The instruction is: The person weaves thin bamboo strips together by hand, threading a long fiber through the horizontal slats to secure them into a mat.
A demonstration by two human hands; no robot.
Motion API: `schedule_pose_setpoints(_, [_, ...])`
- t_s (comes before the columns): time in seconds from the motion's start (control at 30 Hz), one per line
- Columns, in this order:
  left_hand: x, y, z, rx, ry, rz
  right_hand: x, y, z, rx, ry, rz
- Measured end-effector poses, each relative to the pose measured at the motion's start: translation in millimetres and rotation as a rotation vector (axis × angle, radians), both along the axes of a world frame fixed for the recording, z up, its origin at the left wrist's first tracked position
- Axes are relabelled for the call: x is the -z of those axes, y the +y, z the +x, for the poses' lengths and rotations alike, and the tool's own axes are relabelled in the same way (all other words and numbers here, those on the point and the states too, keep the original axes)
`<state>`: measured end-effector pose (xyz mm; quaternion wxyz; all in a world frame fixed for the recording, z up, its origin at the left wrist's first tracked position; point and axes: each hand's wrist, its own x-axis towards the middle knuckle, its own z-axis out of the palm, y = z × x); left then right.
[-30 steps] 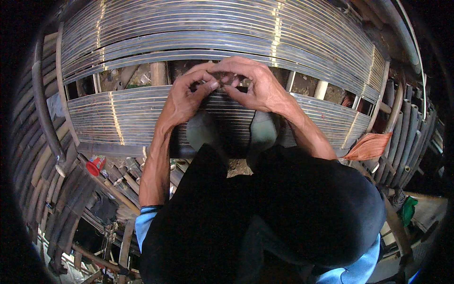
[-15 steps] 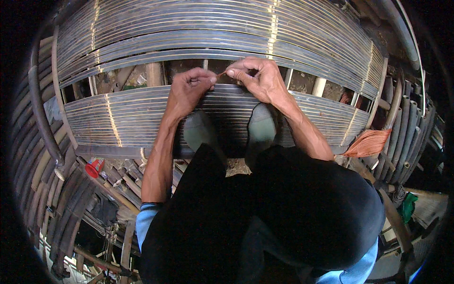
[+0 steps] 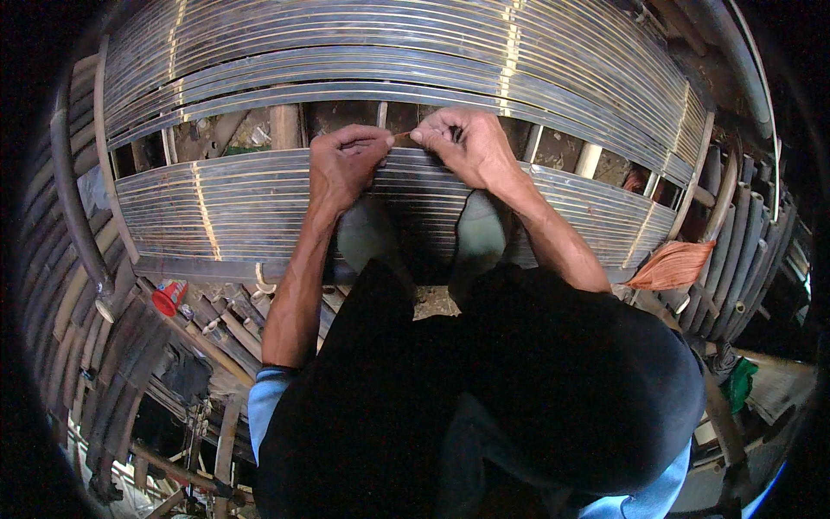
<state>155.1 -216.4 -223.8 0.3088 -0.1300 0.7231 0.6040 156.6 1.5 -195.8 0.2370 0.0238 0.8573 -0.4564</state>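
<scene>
Workshop floor, dim, stacked on every side with long curved metal strips and bars. Item: thin strand, wire or cord (image 3: 403, 135), stretched short between the two hands at the top edge of the near bundle of flat metal strips (image 3: 216, 208), over the gap that parts it from the far bundle (image 3: 346, 52). Left hand (image 3: 346, 164): fingers closed, pinching one end of the strand. Right hand (image 3: 467, 143): fingers closed on the other end; whether it also holds a small tool cannot be told. Handling, judged: strand light, thin and pliable, likely slippery, best pinched close to the ends; strips stiff, heavy, with hard edges. Shoes (image 3: 367, 233) planted on the near bundle. Packages: small red container (image 3: 169, 297) among loose bars at left, label unreadable; orange cloth (image 3: 674, 264) at right; green object (image 3: 739, 381) lower right.
</scene>
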Motion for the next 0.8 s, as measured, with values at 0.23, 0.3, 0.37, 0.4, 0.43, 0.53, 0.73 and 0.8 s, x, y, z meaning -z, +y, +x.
schedule_pose_setpoints(0.23, [2.6, 9.7, 6.0, -0.195, -0.018, 0.113, 9.2, -9.3, 2.8, 0.218, -0.251, -0.586])
schedule_pose_setpoints(0.3, [6.0, 7.0, 6.7, -0.208, -0.043, 0.191, 18.2, -17.8, 4.8, 0.169, -0.178, -0.554])
schedule_pose_setpoints(0.37, [5.8, 2.3, 5.8, -0.144, -0.03, 0.185, 23.0, -20.6, 6.9, 0.121, -0.106, -0.522])
schedule_pose_setpoints(0.4, [5.7, -0.5, 5.7, -0.086, -0.016, 0.179, 23.4, -22.2, 6.6, 0.073, -0.037, -0.402])
schedule_pose_setpoints(0.43, [6.8, -2.2, 6.7, -0.087, -0.017, 0.178, 23.6, -23.3, 6.4, 0.026, 0.032, -0.281])
schedule_pose_setpoints(0.53, [9.0, -4.3, 9.3, -0.066, -0.029, 0.203, 23.3, -26.3, 7.0, 0.084, -0.016, -0.265])
schedule_pose_setpoints(0.73, [10.2, -1.7, 10.1, -0.033, -0.024, 0.14, 27.6, -23.9, 6.7, 0.136, 0.039, -0.286])
schedule_pose_setpoints(0.8, [12.9, 1.7, 16.4, -0.193, 0.027, 0.249, 18.6, -23.6, 3.8, 0.082, 0.034, -0.186])
